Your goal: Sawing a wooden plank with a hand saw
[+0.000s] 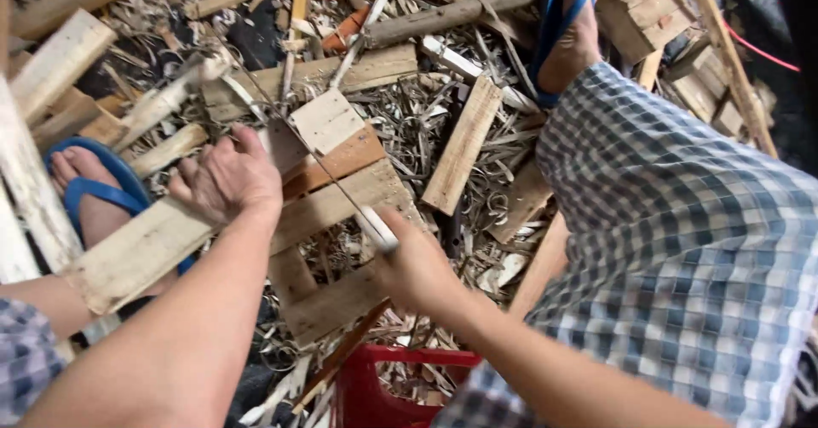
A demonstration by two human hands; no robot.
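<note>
Head view: left hand (228, 177) spread flat on plank (141, 249); right hand (415, 268) fisted around blade (324, 168), probably saw.

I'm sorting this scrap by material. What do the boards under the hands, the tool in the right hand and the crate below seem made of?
The boards look like bare, unfinished wood: pale, rough grain, with shavings around them. The tool in the right hand seems a thin metal blade, grey and narrow, with a pale handle of unclear material. The left hand rests on the boards. The red crate looks like glossy moulded plastic.

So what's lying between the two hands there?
In the head view, wooden slats nailed together lie between the left hand and the right hand, and the thin saw blade held by the right hand crosses them.
</note>
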